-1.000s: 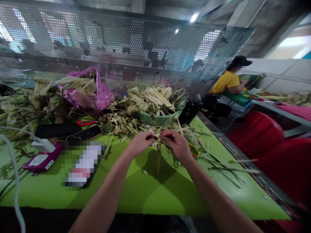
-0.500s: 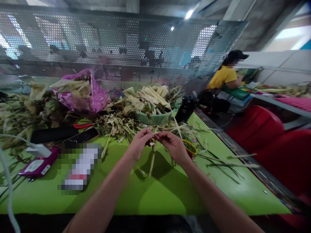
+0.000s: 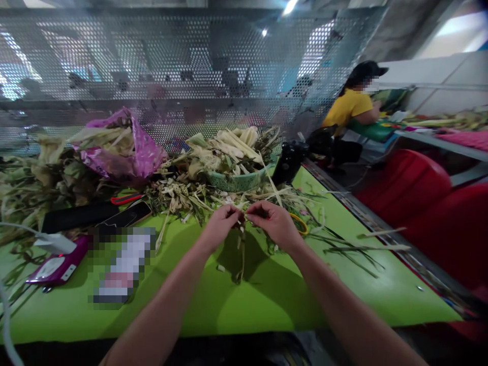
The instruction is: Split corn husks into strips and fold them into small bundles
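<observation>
Over the middle of the green table (image 3: 198, 305), both hands pinch at a thin dried corn husk strip (image 3: 243, 256) whose end dangles toward the table. My left hand (image 3: 221, 226) is closed, thumb against fingers. My right hand (image 3: 273, 223) pinches from the other side, its fingertips a small gap from the left ones. The exact grip is partly hidden by the fingers. A small pale scrap (image 3: 220, 268) lies below the left hand. Just right of my right hand is a yellow loop (image 3: 300, 224), partly covered.
Behind the hands stand a green basket (image 3: 238, 183) of husks, a pink bag (image 3: 147, 152) and a black bottle (image 3: 288, 162). A phone (image 3: 125, 216), red cutter (image 3: 126, 199) and purple power strip (image 3: 59, 267) lie left. A person in yellow (image 3: 348, 108) sits beyond red chairs (image 3: 409, 178).
My fingertips have drawn slightly apart, and the hanging strip has shifted a little. The whole view has tilted slightly, so the background sits higher.
</observation>
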`<state>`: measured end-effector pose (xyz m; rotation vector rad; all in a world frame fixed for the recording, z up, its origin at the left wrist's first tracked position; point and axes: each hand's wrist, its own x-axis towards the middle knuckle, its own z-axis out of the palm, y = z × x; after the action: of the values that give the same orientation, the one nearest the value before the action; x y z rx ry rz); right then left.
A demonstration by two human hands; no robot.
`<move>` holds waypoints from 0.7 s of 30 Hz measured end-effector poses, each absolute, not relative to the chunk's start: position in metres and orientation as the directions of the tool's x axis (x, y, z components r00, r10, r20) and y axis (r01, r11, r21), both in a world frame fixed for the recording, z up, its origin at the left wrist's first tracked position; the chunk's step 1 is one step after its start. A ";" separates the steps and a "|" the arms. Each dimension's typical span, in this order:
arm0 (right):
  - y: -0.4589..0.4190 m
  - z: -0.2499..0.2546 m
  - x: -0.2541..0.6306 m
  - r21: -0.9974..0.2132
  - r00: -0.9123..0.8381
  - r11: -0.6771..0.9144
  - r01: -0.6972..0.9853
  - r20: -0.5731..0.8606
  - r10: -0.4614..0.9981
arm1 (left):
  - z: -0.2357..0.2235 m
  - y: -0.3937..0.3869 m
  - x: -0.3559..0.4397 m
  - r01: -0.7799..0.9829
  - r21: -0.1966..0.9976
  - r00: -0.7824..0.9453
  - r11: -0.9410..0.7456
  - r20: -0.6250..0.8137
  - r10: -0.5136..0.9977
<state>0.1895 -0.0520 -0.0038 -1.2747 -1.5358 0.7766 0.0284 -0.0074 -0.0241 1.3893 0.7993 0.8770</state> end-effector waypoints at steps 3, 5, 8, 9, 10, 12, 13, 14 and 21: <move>-0.051 -0.002 0.189 -0.928 0.026 0.220 0.302 0.239 0.971 | -0.024 -0.008 0.030 -0.055 0.998 0.504 -0.007 0.034 0.863; -0.050 -0.003 0.190 -0.938 0.037 0.208 0.277 0.227 0.973 | -0.022 -0.010 0.031 -0.039 0.999 0.527 -0.010 0.030 0.849; -0.049 -0.005 0.189 -0.950 0.049 0.195 0.245 0.213 0.976 | -0.020 -0.012 0.032 -0.006 1.000 0.547 -0.019 0.019 0.837; -0.049 -0.006 0.189 -0.954 0.055 0.188 0.232 0.206 0.977 | -0.019 -0.013 0.032 -0.001 1.000 0.550 -0.019 0.016 0.835; -0.049 -0.006 0.188 -0.960 0.062 0.180 0.217 0.197 0.978 | -0.019 -0.013 0.032 0.002 1.000 0.554 -0.017 0.013 0.832; -0.050 -0.006 0.187 -0.968 0.069 0.169 0.184 0.184 0.981 | -0.021 -0.014 0.033 0.009 1.000 0.564 -0.012 0.005 0.825; -0.050 -0.006 0.186 -0.972 0.066 0.165 0.168 0.178 0.982 | -0.022 -0.013 0.033 0.010 1.000 0.566 -0.008 0.001 0.825; -0.051 -0.005 0.186 -0.975 0.064 0.164 0.148 0.175 0.983 | -0.023 -0.013 0.033 0.008 1.000 0.563 -0.004 -0.002 0.826; -0.054 0.002 0.193 -0.974 0.129 0.203 0.105 0.216 0.968 | -0.020 -0.011 0.029 -0.123 0.989 0.541 0.087 -0.007 0.841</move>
<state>0.1929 -0.0538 0.0022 -1.1792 -1.2634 0.9072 0.0294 -0.0114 -0.0195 1.2879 0.7093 0.8157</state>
